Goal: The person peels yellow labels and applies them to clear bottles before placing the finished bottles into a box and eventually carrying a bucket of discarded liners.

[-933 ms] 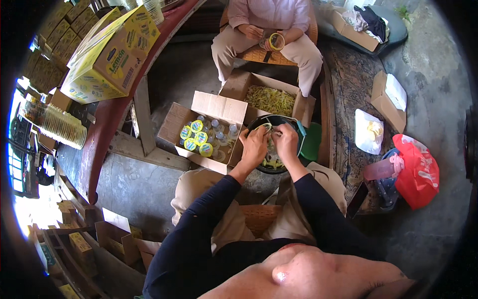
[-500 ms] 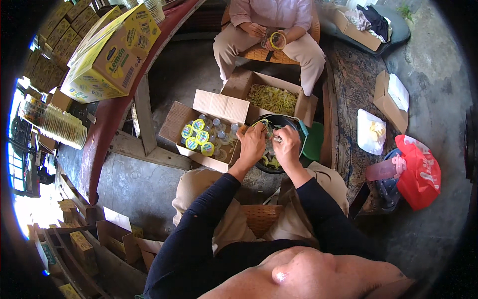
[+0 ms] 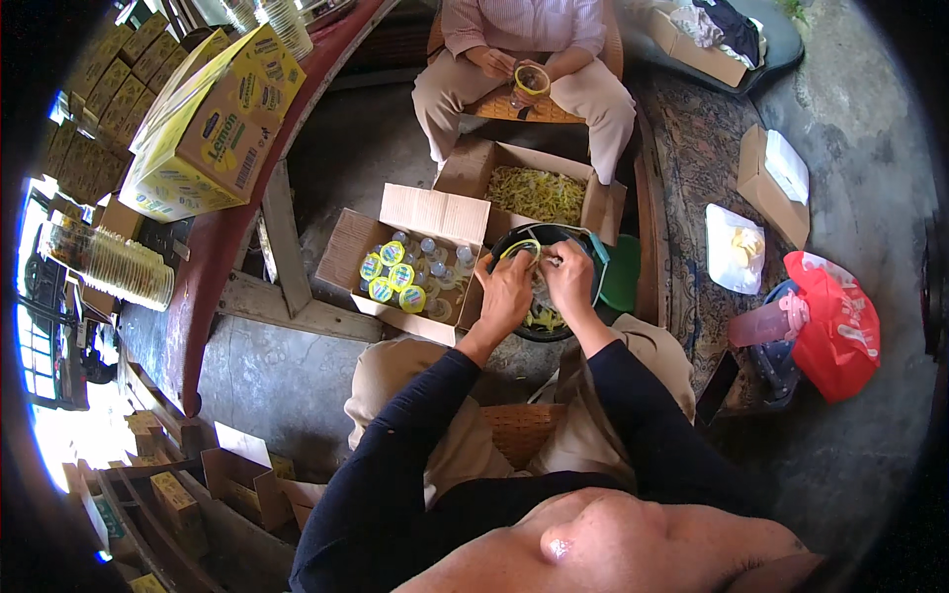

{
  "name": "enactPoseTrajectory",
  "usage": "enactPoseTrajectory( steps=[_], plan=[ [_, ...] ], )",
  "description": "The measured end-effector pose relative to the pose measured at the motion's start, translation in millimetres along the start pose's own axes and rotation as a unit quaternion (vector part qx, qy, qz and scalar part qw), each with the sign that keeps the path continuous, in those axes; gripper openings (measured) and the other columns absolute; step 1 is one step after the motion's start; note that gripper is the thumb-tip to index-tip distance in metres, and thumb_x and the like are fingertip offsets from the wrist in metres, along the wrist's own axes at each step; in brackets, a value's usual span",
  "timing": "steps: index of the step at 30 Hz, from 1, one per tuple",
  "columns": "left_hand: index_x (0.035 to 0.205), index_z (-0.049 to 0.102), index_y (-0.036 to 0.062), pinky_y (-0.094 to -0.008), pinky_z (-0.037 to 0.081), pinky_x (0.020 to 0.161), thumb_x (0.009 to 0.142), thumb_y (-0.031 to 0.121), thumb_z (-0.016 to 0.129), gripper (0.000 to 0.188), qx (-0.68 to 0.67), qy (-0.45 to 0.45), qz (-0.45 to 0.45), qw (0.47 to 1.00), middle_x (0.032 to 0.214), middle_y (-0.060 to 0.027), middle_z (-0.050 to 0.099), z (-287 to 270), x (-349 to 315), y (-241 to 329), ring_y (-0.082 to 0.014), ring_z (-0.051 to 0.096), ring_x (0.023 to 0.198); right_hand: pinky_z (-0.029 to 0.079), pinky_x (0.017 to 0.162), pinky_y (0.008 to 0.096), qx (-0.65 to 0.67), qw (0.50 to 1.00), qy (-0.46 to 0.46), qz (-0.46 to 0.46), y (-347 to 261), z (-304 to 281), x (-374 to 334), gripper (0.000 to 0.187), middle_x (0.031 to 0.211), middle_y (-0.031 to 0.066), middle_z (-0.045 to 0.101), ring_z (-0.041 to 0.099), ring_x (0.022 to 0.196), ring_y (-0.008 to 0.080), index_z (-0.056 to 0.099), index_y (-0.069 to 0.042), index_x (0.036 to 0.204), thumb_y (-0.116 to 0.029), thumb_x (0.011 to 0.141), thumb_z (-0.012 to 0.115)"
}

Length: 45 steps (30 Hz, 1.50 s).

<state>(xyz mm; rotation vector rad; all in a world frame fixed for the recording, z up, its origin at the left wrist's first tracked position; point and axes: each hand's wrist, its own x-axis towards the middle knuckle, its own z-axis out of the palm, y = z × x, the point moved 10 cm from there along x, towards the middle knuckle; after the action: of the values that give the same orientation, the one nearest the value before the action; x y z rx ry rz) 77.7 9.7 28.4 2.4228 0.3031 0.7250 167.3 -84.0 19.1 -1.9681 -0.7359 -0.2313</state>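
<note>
My left hand (image 3: 506,295) is closed around a clear plastic cup with a yellow rim (image 3: 535,247), held tilted over a black bucket (image 3: 507,240). Right beside the cup, my right hand (image 3: 569,281) has its fingers pinched together at the rim; what they hold is too small to make out. Yellow-green strips (image 3: 544,317) lie in the bucket beneath my hands. Just left of the bucket, a cardboard box (image 3: 345,249) holds several clear containers, some with yellow lids (image 3: 392,252).
Beyond the bucket stands a carton of yellow-green shreds (image 3: 536,194). Across from me a seated person holds another yellow-rimmed cup (image 3: 532,79). A green lid (image 3: 621,275) lies right of the bucket. Stacked clear cups (image 3: 119,265) and a yellow carton (image 3: 217,128) occupy the left side.
The cup's yellow rim has tipped up and shows more fully between my hands. My right hand has drawn closer to the rim. Across from me, the person's cup now shows more of its opening.
</note>
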Motion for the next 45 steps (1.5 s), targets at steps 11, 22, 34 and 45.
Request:
enactPoseTrajectory(
  steps=[11, 22, 34, 45],
  plan=[
    [0.098, 0.052, 0.0089, -0.0501, 0.026, 0.098, 0.094, 0.013, 0.05, 0.006, -0.03, -0.023, -0.089, 0.995, 0.087, -0.0105, 0.068, -6.7, 6.8, -30.6, -0.0322, 0.064, 0.088, 0.042, 0.071, 0.0424, -0.065, 0.989, 0.002, -0.132, -56.9, -9.9, -10.6, 0.022, 0.078, 0.0091, 0.055, 0.055, 0.077, 0.0328, 0.058, -0.006, 0.079, 0.0, 0.063, 0.072],
    [0.104, 0.053, 0.0063, -0.0507, 0.035, 0.091, 0.086, 0.011, 0.054, 0.018, -0.063, -0.011, -0.078, 0.995, 0.09, -0.0154, 0.066, -0.7, 4.4, -28.0, -0.0363, 0.062, 0.091, 0.042, 0.069, 0.0422, 0.013, 0.998, -0.016, -0.054, -21.7, -1.6, -3.5, 0.021, 0.079, 0.0107, 0.057, 0.057, 0.077, 0.0337, 0.06, -0.004, 0.079, 0.001, 0.063, 0.072],
    [0.103, 0.051, 0.0059, -0.0499, 0.039, 0.08, 0.092, 0.014, 0.049, 0.014, -0.053, -0.009, -0.113, 0.992, 0.087, -0.0159, 0.066, 1.2, 7.5, -50.8, -0.0388, 0.062, 0.083, 0.041, 0.072, 0.0419, -0.059, 0.989, -0.028, -0.13, -59.7, -7.3, -9.9, 0.025, 0.079, 0.0095, 0.056, 0.056, 0.079, 0.032, 0.061, -0.006, 0.082, 0.002, 0.061, 0.072],
    [0.101, 0.051, 0.0077, -0.0471, 0.034, 0.091, 0.094, 0.014, 0.048, 0.01, -0.035, -0.047, -0.108, 0.992, 0.088, -0.0141, 0.065, 8.5, 3.3, -37.7, -0.0349, 0.061, 0.09, 0.039, 0.074, 0.0433, -0.081, 0.99, -0.043, -0.11, -45.2, 4.8, -12.1, 0.025, 0.081, 0.0103, 0.055, 0.055, 0.081, 0.0318, 0.06, -0.005, 0.083, 0.002, 0.062, 0.071]
  ],
)
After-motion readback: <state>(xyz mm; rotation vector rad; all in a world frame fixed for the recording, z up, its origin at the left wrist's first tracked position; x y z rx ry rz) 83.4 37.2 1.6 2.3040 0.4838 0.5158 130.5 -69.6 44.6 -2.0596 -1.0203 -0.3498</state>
